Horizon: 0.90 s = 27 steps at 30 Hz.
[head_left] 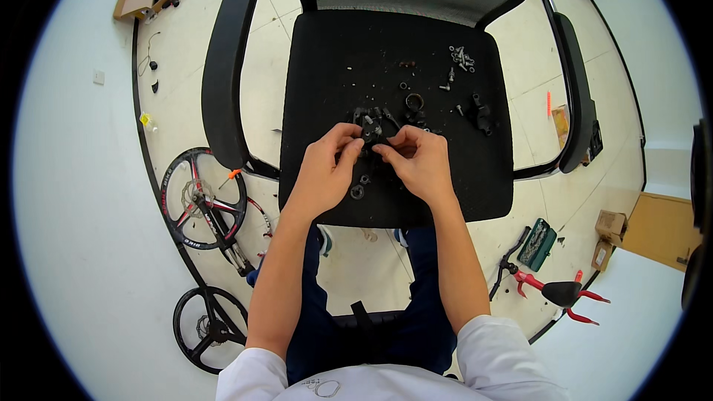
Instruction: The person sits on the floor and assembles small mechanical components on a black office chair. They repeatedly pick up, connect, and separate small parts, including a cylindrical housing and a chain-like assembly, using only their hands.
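Observation:
Over the front half of a black chair seat (401, 212), both hands meet at a small dark part with a silvery bolt-like piece (370, 129). My left hand (327, 169) pinches it from the left, thumb and index finger closed. From the right, my right hand (421, 165) has its thumb and fingertips closed at its edge. The part's exact kind is too small and dark to tell. Just beyond the fingers lie more dark pieces, and a round ring (414, 102) is beyond my right hand. Small washers or nuts (357, 191) lie nearer, beside my left hand.
Silvery bolts (462, 59) and a black part (483, 115) lie on the seat's right side. Armrests (223, 67) flank it. Bicycle wheels (212, 330) lean at left; a red fork (531, 280), a green case (537, 245) and cardboard boxes (611, 226) are at right.

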Each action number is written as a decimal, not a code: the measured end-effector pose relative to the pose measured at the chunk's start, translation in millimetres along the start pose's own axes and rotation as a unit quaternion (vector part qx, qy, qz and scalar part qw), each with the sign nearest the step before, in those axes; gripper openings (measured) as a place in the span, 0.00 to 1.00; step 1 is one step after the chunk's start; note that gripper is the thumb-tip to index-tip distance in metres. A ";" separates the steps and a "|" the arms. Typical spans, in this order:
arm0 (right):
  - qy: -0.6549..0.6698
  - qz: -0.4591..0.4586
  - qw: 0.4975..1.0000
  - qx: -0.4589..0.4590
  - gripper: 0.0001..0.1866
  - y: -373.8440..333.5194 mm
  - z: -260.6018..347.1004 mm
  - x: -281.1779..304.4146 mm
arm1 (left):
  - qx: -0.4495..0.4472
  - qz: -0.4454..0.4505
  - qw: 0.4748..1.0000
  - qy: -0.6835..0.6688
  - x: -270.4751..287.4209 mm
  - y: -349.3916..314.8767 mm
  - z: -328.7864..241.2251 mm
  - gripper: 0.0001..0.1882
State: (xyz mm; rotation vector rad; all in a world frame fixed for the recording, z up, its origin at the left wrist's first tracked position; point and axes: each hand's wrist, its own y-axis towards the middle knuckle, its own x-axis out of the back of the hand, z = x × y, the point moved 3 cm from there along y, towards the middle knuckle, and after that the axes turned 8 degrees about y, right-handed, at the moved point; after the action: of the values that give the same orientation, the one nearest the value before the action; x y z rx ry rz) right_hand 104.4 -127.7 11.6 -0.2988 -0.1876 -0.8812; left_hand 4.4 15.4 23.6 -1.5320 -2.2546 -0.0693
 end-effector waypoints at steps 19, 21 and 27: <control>0.174 0.049 0.983 -0.042 0.06 2.0 6.7 5.3 | -0.074 -0.030 0.988 0.133 9.8 -5.6 -14.8 0.10; 0.178 0.042 0.983 -0.023 0.07 2.7 6.0 3.9 | -0.095 -0.049 0.983 0.148 10.4 -8.2 -14.6 0.09; 0.198 0.029 0.979 -0.029 0.08 3.3 6.8 3.7 | -0.127 -0.091 0.978 0.137 1.1 -7.4 -16.4 0.08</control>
State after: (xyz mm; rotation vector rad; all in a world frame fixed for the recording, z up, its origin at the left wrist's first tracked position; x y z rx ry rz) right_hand 109.0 -126.1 18.4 -0.1772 0.2162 -0.8716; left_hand 2.4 9.1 40.4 -1.3320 -2.2159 -0.6052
